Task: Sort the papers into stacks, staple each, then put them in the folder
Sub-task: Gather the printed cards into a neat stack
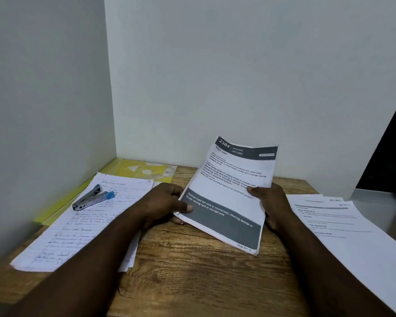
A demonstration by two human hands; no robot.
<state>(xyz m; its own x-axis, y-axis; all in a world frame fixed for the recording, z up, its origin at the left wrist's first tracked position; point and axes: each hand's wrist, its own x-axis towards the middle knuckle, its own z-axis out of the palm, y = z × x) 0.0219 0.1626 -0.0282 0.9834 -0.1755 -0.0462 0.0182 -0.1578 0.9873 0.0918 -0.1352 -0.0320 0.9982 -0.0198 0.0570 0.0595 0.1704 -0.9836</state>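
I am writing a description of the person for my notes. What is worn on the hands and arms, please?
The left hand and the right hand are bare: no gloves, no rings that I can see, no watch or bracelet at the wrists. No sleeve shows; both forearms are uncovered down to the picture's lower edge.

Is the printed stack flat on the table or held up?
Held up: the printed stack tilts upward, left hand and right hand gripping its sides.

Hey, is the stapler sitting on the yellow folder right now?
No, the stapler lies on the handwritten papers, which partly cover the yellow folder.
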